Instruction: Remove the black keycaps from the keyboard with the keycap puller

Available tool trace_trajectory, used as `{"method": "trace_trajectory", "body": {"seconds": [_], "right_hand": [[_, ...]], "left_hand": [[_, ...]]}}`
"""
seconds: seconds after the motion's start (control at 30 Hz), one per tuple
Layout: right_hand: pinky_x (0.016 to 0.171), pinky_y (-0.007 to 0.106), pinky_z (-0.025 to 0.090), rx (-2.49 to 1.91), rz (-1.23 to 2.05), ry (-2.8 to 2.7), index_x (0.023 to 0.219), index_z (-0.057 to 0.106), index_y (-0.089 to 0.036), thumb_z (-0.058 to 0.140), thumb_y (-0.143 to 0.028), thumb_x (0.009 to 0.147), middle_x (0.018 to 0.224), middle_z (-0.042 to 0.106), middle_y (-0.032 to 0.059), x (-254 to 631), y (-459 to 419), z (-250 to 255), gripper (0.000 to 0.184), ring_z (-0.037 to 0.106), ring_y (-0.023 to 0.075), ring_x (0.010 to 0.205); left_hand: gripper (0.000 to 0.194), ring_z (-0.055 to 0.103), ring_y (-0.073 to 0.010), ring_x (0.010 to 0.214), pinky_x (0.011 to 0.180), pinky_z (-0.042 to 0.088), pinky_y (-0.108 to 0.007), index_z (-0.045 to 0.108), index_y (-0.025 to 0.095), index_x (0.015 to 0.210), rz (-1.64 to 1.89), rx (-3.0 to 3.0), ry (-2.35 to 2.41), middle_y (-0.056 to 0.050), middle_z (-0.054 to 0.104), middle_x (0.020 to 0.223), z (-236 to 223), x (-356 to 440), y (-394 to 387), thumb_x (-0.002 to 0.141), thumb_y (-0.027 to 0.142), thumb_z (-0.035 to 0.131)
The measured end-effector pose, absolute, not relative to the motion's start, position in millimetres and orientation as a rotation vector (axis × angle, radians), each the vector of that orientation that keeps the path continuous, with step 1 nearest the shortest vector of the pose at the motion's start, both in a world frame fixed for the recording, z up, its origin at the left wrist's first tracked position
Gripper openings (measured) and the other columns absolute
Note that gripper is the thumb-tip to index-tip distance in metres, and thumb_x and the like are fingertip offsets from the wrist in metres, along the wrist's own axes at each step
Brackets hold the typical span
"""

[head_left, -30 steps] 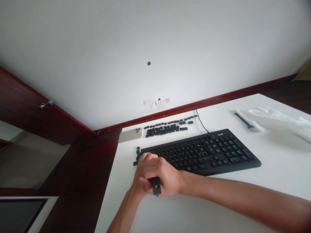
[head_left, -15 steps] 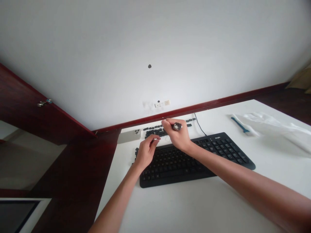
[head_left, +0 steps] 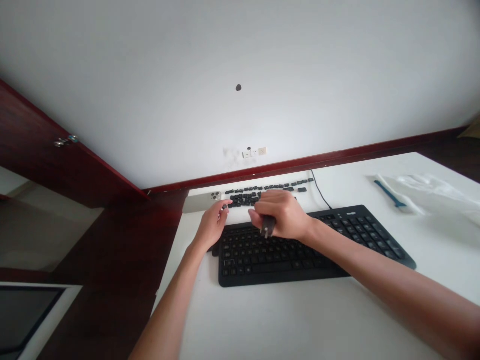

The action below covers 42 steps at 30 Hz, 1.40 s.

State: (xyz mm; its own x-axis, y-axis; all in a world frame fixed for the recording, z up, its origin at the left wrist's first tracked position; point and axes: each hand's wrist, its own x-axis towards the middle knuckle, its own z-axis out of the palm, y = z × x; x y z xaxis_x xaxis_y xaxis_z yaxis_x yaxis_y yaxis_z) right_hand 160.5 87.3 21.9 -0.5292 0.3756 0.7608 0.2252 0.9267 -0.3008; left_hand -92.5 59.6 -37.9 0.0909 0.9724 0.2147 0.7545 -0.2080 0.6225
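My left hand (head_left: 213,225) is closed in a pinch on a small black keycap (head_left: 225,206), just off the far left corner of the black keyboard (head_left: 258,277). My right hand (head_left: 283,212) is wrapped round a dark tool (head_left: 267,226) with a shiny end, held over the keyboard's upper middle; the rest of the tool is hidden by the fingers. Behind both hands, loose black keycaps (head_left: 243,199) lie in rows on the white table (head_left: 300,320).
A phone (head_left: 198,202) lies at the table's far left. To the right are a blue-handled brush (head_left: 390,194) and a clear plastic bag (head_left: 435,190). The keyboard's cable (head_left: 318,187) runs toward the wall (head_left: 337,75), which has sockets (head_left: 255,152).
My right hand has turned and lowered, so the tool's shiny end now faces me. My left hand has moved left, and a keycap shows between its fingers. The view has shifted slightly.
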Motion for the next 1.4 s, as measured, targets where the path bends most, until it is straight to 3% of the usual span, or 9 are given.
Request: {"method": "trace_trajectory", "body": {"seconds": [0.17, 0.27, 0.4, 0.53, 0.63, 0.9, 1.07, 1.4], "right_hand": [[0.059, 0.032, 0.034, -0.103, 0.254, -2.398, 0.07, 0.057, -0.022, 0.059, -0.023, 0.096, 0.058, 0.058, -0.0024, 133, 33, 7, 0.026, 0.047, 0.0153, 0.056], [0.054, 0.034, 0.029, -0.034, 0.254, -2.606, 0.072, 0.061, -0.021, 0.066, -0.032, 0.094, 0.057, 0.062, -0.0008, 117, -27, -15, 0.025, 0.049, 0.0166, 0.053], [0.044, 0.032, 0.023, 0.006, 0.52, -2.847, 0.073, 0.065, -0.023, 0.075, -0.029, 0.089, 0.05, 0.061, -0.0035, 104, -88, -60, 0.021, 0.045, 0.0148, 0.042], [0.04, 0.032, 0.022, 0.059, 0.612, -2.973, 0.075, 0.069, -0.022, 0.077, -0.03, 0.089, 0.053, 0.066, -0.0017, 100, -101, -84, 0.017, 0.048, 0.0145, 0.04], [0.043, 0.033, 0.023, 0.061, 0.586, -2.934, 0.087, 0.071, -0.025, 0.074, -0.031, 0.092, 0.056, 0.069, -0.0025, 104, -95, -80, 0.009, 0.054, 0.0167, 0.045], [0.05, 0.029, 0.03, 0.043, 0.657, -2.888, 0.076, 0.068, -0.023, 0.075, -0.029, 0.089, 0.054, 0.067, -0.0028, 109, -91, -74, 0.016, 0.059, 0.0149, 0.047], [0.049, 0.031, 0.029, -0.017, 0.729, -2.884, 0.082, 0.073, -0.024, 0.068, -0.041, 0.096, 0.057, 0.07, -0.0018, 106, -86, -67, 0.022, 0.064, 0.016, 0.051], [0.049, 0.031, 0.03, -0.084, 0.826, -2.882, 0.085, 0.077, -0.026, 0.066, -0.049, 0.094, 0.06, 0.072, -0.002, 105, -82, -57, 0.027, 0.067, 0.0168, 0.055]], "left_hand": [[0.033, 0.07, -0.0173, 0.083, 0.077, 0.051, -0.029, 0.055, 0.025, 0.133, 0.89, 1.978, 1.738, -0.003, 0.077, 0.108, -42, -90, 58, 0.101, 0.023, 0.048], [0.024, 0.068, -0.0151, 0.078, 0.072, 0.047, -0.027, 0.053, 0.025, 0.125, 0.907, 1.992, 1.721, -0.001, 0.077, 0.105, -43, -91, 59, 0.101, 0.025, 0.051], [0.011, 0.067, -0.0151, 0.082, 0.07, 0.046, -0.026, 0.063, 0.025, 0.109, 0.858, 2.04, 1.728, 0.0, 0.077, 0.106, -42, -93, 59, 0.101, 0.027, 0.056], [0.011, 0.064, -0.0156, 0.084, 0.073, 0.048, -0.027, 0.072, 0.026, 0.101, 0.86, 2.103, 1.685, -0.002, 0.074, 0.11, -40, -92, 60, 0.097, 0.025, 0.063], [0.013, 0.063, -0.0158, 0.082, 0.074, 0.05, -0.028, 0.075, 0.026, 0.102, 0.883, 2.106, 1.672, -0.003, 0.073, 0.108, -40, -91, 61, 0.096, 0.024, 0.064], [0.012, 0.071, -0.0192, 0.084, 0.081, 0.055, -0.032, 0.077, 0.028, 0.103, 0.77, 2.126, 1.817, 0.0, 0.08, 0.099, -42, -89, 64, 0.097, 0.027, 0.067], [0.008, 0.069, -0.0225, 0.094, 0.098, 0.051, -0.039, 0.077, 0.026, 0.095, 0.753, 2.304, 1.812, -0.001, 0.078, 0.096, -45, -89, 68, 0.095, 0.024, 0.07], [0.019, 0.068, -0.0259, 0.09, 0.085, 0.052, -0.037, 0.08, 0.025, 0.093, 0.684, 2.244, 2.05, -0.005, 0.076, 0.09, -48, -95, 69, 0.099, 0.036, 0.065]]}}
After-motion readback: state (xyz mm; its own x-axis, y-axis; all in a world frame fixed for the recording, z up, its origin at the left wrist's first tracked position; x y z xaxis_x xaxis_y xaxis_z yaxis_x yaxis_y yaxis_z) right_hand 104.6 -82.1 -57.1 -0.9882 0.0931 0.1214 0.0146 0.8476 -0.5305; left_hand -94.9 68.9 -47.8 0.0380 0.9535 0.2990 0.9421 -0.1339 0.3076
